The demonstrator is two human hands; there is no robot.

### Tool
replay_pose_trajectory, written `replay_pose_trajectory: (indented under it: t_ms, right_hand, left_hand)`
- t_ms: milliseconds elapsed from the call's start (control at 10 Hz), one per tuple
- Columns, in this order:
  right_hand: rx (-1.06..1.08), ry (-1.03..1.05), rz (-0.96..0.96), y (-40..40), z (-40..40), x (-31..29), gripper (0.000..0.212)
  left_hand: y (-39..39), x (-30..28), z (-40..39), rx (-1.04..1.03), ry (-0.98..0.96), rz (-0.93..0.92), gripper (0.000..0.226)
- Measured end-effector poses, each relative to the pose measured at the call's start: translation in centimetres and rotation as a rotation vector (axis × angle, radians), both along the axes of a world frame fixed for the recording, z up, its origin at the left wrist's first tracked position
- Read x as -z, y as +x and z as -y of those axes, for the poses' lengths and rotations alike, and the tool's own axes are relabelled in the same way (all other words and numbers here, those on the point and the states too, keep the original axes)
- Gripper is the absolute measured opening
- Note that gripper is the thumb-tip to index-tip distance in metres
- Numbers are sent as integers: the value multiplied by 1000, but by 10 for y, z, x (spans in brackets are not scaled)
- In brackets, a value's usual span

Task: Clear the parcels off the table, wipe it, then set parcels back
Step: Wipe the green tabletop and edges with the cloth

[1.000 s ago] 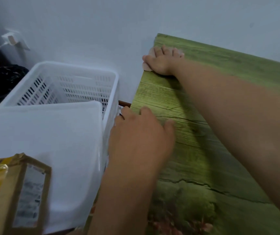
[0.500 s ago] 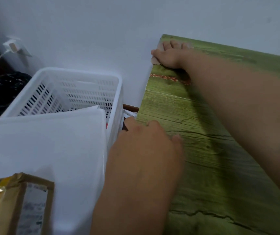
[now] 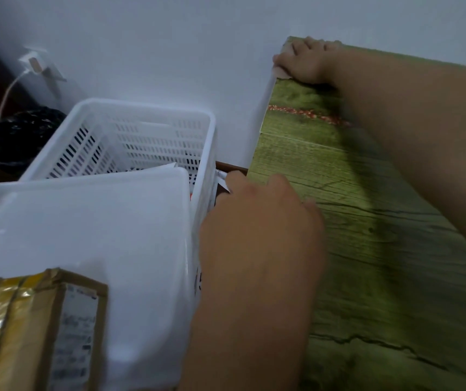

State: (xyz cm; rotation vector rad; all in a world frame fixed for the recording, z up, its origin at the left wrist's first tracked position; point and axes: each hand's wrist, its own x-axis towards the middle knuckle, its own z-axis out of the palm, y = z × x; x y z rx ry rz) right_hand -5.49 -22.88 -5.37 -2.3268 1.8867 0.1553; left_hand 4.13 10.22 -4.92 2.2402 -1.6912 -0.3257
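Shift: right grip (image 3: 303, 62) edged farther along counter (image 3: 381, 249) corner.
Right grip: arm outstretched, fingers flat pressing cloth (image 3: 281, 71).
Left grip (image 3: 260, 221): palm down at counter edge, holding nothing I can see.

White wall (image 3: 169, 38), wall socket (image 3: 33, 62)

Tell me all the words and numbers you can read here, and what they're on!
None can be read for sure.
Label on the cardboard parcel: printed lines, too blurred to read.
White basket, on its side near the left hand: a dark mark that might be "5", mostly hidden, so I can't tell.
Green table: only wood pattern, no words.
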Motion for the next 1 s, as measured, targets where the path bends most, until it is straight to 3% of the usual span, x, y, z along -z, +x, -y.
replay_pose_trajectory:
  t_ms: [200,300,400,600,1000]
  right_hand:
    - [-2,-3,-40,1,-11,-8,100]
    - [-50,-2,-91,-6,-4,-4,115]
    - [-13,-36,-24,-8,-12,2,120]
    - [64,22,2,-13,-79,-7,86]
    - [90,72,52,-23,-185,-10,80]
  left_hand:
    - [-9,0,-8,8,-44,-9,27]
    - [-12,-3,-13,33,11,33,32]
    - [-13,-7,-16,80,92,71,41]
    - [-16,-13,-22,149,208,95,54]
    - [-23,-2,-35,179,125,95,64]
